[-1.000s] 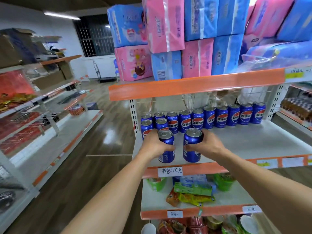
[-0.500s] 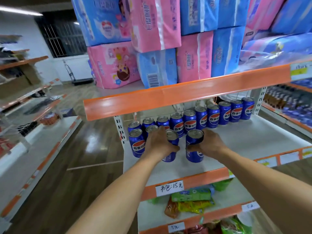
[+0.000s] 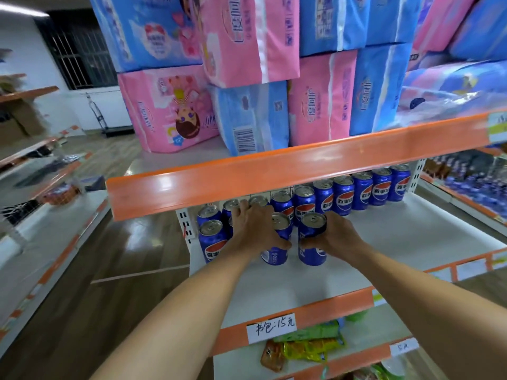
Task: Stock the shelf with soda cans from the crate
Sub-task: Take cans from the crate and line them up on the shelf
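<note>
Fingers [image 3: 241, 212] of the left hand [image 3: 253, 229] curl over and around a blue soda can [image 3: 275, 238], thumb wrapped across its front; the right hand [image 3: 336, 237] grips a second blue soda can [image 3: 312, 238] the same way, thumb across the label. Both cans stand upright on the white shelf [image 3: 397, 237], just beside each other, apart by a narrow gap, and appear to rest on the shelf surface, though contact under their bases cannot be confirmed. They sit in a front row: to their left stands one can [image 3: 212, 241] of that row, with another largely hidden behind the left hand. Behind runs a back row of cans [image 3: 365, 190] along the rear of the shelf, extending right. Orange shelf edge [image 3: 274, 176] of the level above overhangs the work area; pink and blue wrapped packs [image 3: 247, 50] stacked on top. A handwritten price tag [image 3: 271, 327] is fixed on the front rail below; snack packets [image 3: 304, 346] lie on the lower shelf. Crate not in view. Judgement: step in hand is placement of a pair of cans into the front row; shelf has much bare space to the right, so stocking looks early to midway. Next move likely calls for nudging both cans flush with their neighbours, releasing without tipping them, and withdrawing the hands clear of the overhanging edge.
</note>
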